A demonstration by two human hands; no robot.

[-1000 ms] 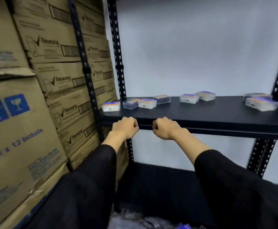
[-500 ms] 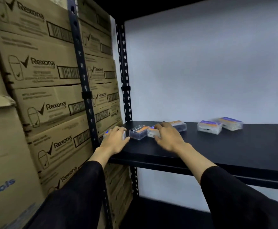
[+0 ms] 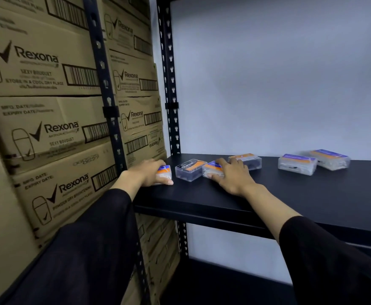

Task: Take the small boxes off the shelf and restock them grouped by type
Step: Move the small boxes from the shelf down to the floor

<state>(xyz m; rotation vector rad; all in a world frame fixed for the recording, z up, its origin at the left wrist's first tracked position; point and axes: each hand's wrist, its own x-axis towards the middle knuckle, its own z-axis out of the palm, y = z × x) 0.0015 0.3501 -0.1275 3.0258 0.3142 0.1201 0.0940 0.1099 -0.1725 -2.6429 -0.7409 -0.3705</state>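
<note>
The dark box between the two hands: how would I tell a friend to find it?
Start at the black shelf and go to its left end by the cartons. Between the left hand and right hand sits the charcoal box. Untouched, it alone shows dark contents; its neighbours look pale.

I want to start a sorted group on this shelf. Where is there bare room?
Bare board lies along the shelf front, right of the right hand, and between the orange-topped box and the two blue-topped boxes. The left end is crowded: both hands and four boxes.
</note>
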